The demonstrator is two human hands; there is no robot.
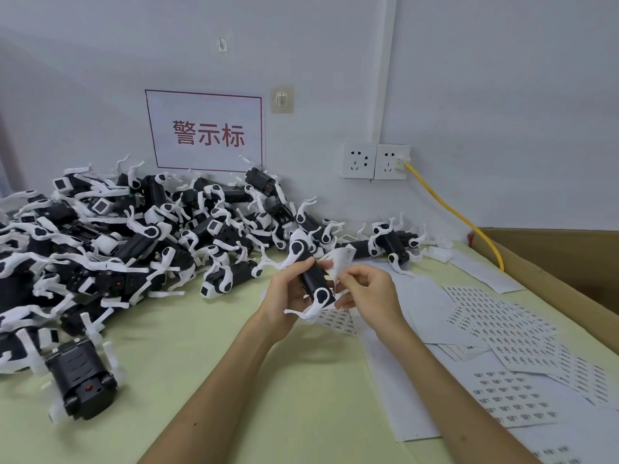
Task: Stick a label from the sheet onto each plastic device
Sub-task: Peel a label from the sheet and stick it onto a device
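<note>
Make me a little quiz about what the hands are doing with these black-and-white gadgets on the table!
1. True or false: the left hand holds a black-and-white plastic device.
2. What colour is the cable plugged into the wall socket? A red, B yellow, C green.
3. Fill in: the right hand pinches a curled sheet of ____.
Key: 1 true; 2 B; 3 labels.

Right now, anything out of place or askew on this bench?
Mostly untidiness. The white printed label sheets on the right lie fanned, overlapping and askew. The black-and-white plastic devices are heaped in a tangle on the left; one black device lies apart near the front edge. No visible damage.
</note>
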